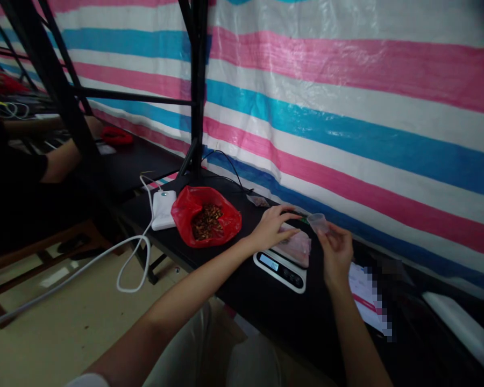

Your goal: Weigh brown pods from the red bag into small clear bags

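My right hand (335,248) grips a small clear plastic cup (317,220) between fingers and thumb, raised just right of the scale. My left hand (271,228) reaches over the scale's far left part, fingers and thumb stretched apart toward the cup. Beneath it, a white digital scale (281,273) with a lit display carries a clear, pinkish plastic bag (296,244); whether my left hand touches this bag I cannot tell. Left of that arm stands an open red plastic bag (181,215) with many small brownish-gold pieces (207,220) inside.
A white power bank (163,208) with a white cable (135,258) lies left of the red bag. A small clear bag (258,200) lies near the striped sheet (326,123). On the right is a lit screen (369,301). Another person's arm (64,158) shows beyond the black frame (197,80).
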Demonstrator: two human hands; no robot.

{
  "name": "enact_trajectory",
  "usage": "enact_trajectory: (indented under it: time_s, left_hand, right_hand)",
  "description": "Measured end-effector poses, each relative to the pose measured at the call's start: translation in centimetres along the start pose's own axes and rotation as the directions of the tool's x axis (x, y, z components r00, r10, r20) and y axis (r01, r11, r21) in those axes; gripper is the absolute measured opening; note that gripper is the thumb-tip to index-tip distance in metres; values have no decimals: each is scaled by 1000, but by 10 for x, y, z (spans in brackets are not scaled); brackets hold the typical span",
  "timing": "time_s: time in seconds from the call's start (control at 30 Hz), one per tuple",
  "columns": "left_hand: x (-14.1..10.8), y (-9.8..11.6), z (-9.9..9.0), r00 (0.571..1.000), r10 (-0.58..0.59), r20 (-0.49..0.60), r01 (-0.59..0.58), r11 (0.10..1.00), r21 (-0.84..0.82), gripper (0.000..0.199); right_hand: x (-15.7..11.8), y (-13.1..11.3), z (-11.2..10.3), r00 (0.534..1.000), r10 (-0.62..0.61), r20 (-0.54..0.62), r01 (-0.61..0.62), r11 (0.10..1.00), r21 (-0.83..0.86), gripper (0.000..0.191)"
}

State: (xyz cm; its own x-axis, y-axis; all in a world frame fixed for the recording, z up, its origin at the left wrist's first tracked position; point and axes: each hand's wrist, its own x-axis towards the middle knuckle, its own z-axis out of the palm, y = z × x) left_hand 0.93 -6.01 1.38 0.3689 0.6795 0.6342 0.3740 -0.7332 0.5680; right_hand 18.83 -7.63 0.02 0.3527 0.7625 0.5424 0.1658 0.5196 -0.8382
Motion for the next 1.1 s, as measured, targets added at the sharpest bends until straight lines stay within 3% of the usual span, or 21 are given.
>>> enact_trajectory:
  time_s: [0.1,0.13,0.2,0.23,0.27,0.3,0.4,0.5,0.6,0.7,0.77,0.83,0.97,1.03,1.1]
  left_hand:
    - [-44,19,-36,955,-99,-278,129,987,91,23]
    - [-64,21,-48,916,-142,-375,202,971,125,22]
    - [-104,17,-69,792,-198,-578,357,917,176,20]
    - [-122,12,-78,741,-209,-638,419,886,197,20]
    - [-137,6,-86,716,-223,-662,468,856,218,20]
    - [-149,-1,-93,723,-233,-650,490,836,245,19]
    - [-170,-15,-105,787,-308,-534,546,751,372,20]
    - [-174,-16,-110,769,-367,-523,627,595,503,22]
    - [-172,-12,-113,721,-374,-583,691,449,566,27]
    - [-168,-13,-114,661,-338,-670,746,389,540,50]
    - [-167,-17,-112,627,-306,-716,765,418,491,65]
    - [-168,-23,-108,632,-302,-713,747,482,458,65]
    - [-168,-29,-98,690,-367,-625,684,613,395,29]
    - [-165,-28,-95,669,-416,-616,684,668,291,24]
    - [-161,-26,-94,615,-494,-614,702,697,142,27]
  right_hand:
    - [-6,1,6,992,-27,121,42,991,-125,31]
    - [-8,1,11,985,-38,169,66,984,-164,30]
    - [-15,0,28,961,-49,274,104,976,-193,36]
    - [-19,-2,39,940,-53,338,123,974,-188,40]
    - [-24,-6,52,906,-59,418,146,973,-179,43]
    - [-29,-10,66,856,-71,512,186,967,-176,43]
    - [-45,-23,112,619,-139,773,374,917,-135,37]
    - [-51,-29,153,483,-179,857,510,853,-109,44]
    - [-46,-26,182,412,-152,898,658,731,-178,48]
    - [-38,-21,199,368,-79,927,785,560,-264,46]
    - [-36,-21,205,346,-32,938,832,472,-291,40]
    - [-36,-23,208,332,1,943,857,418,-302,36]
    - [-42,-26,209,273,22,962,876,408,-258,37]
    - [-45,-26,208,223,12,975,876,436,-206,40]
    - [-48,-25,207,197,6,980,863,474,-177,41]
